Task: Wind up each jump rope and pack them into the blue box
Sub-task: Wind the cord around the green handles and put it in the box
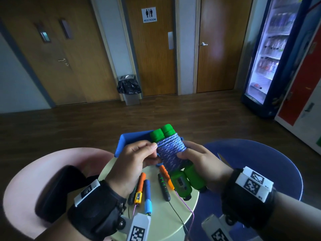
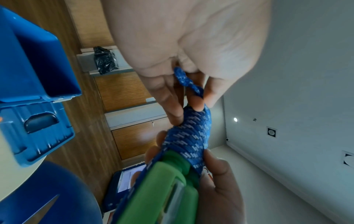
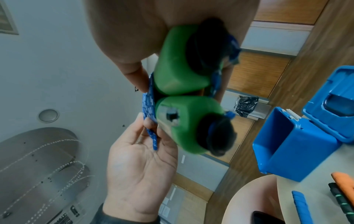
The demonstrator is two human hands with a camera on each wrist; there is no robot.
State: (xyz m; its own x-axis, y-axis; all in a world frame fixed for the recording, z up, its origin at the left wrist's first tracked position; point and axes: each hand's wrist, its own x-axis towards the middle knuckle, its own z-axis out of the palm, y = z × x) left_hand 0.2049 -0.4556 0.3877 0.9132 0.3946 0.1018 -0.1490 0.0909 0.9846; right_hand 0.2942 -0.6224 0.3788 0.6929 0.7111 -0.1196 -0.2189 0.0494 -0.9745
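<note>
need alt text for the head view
Two hands hold a green-handled jump rope wound in blue cord above a round table: the right hand grips the bundle, the left hand pinches the cord's end. Unwound ropes lie below, beside an open blue box.

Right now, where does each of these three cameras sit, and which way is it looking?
Head: worn on the head, looking forward and down at the round table; shows both forearms, the left hand and the right hand.
Left wrist: on the left wrist, looking along the hand at the fingers pinching the blue cord.
Right wrist: on the right wrist, looking along the palm at the green handles; the left hand's palm shows too.
Shared: all three see the wound green-handled rope and the open blue box.
</note>
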